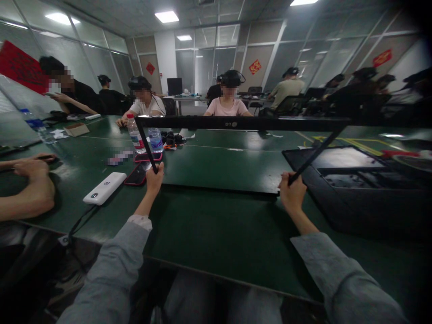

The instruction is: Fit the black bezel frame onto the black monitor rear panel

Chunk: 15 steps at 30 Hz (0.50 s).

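White power bank point(104, 188) lies on the green table point(216, 225); left hand point(154, 178) clamped on the left bar of black bezel frame point(236, 123), raised above the table; right hand point(292, 192) clamped on its right bar; monitor panel point(351, 189) lies just beside.

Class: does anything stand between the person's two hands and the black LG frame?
Nothing visible does. The left hand grips the frame by its left side bar and the right hand by its right one; both touch it directly.
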{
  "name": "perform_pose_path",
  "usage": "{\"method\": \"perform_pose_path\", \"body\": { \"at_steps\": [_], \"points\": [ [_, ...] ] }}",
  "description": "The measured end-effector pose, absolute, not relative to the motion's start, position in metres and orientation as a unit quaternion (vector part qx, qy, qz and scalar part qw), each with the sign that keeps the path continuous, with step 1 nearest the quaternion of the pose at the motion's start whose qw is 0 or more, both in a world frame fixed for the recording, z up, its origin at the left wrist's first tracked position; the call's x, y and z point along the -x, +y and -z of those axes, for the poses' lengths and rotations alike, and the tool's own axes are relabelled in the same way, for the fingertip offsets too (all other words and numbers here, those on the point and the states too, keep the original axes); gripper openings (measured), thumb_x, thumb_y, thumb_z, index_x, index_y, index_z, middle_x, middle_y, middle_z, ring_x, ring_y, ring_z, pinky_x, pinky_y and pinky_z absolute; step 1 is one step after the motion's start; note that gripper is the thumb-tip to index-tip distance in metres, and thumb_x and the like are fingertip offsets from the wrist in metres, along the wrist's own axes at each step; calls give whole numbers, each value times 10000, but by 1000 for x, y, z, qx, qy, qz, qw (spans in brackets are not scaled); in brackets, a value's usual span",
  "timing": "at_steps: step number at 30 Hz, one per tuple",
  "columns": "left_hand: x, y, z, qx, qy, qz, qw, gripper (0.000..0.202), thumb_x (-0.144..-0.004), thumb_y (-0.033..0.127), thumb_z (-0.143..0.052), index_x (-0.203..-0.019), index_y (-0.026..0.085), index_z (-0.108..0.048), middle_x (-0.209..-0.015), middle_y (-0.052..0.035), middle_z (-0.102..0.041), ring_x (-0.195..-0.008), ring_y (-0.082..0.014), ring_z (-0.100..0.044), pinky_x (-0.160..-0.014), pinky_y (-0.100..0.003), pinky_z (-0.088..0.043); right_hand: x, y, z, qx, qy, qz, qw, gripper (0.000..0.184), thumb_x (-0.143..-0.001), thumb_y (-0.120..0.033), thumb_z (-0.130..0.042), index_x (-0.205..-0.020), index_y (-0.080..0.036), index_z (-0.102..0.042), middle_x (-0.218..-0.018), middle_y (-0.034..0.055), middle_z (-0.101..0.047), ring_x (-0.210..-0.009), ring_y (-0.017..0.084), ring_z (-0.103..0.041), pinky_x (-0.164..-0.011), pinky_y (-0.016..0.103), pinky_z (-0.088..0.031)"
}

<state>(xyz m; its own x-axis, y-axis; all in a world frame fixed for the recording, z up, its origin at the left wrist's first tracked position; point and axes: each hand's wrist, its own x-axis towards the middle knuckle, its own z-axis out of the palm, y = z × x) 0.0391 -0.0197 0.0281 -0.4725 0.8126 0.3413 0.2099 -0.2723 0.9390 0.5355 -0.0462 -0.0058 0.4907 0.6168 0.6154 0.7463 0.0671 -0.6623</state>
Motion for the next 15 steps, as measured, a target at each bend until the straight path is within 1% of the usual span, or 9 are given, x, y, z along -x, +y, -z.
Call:
{"method": "perform_pose_path", "body": {
  "at_steps": [4,11,15],
  "points": [
    [-39,-19,-29,-465,565,-642,227,424,-838,415,-708,-552,232,-455,-464,49,-394,-470,-126,-454,-459,-235,-324,-534,-47,6,683,-499,40,531,653,-914,-775,-343,-990,-182,-603,-637,42,-596,-615,246,-592,-684,401,-470],
    [-30,-11,-17,-491,565,-632,202,443,-870,439,-669,-534,220,-480,-457,41,-427,-434,-112,-426,-458,-226,-318,-534,-48,7,683,-499,46,531,625,-936,-743,-339,-1000,-180,-603,-641,39,-596,-594,233,-583,-676,390,-470],
    [-29,-10,-16,-492,570,-625,205,441,-870,442,-669,-535,217,-492,-446,46,-423,-417,-106,-419,-461,-220,-322,-535,-47,9,677,-505,39,534,606,-945,-729,-343,-994,-182,-600,-640,36,-596,-594,229,-591,-667,377,-467]
  ]
}}
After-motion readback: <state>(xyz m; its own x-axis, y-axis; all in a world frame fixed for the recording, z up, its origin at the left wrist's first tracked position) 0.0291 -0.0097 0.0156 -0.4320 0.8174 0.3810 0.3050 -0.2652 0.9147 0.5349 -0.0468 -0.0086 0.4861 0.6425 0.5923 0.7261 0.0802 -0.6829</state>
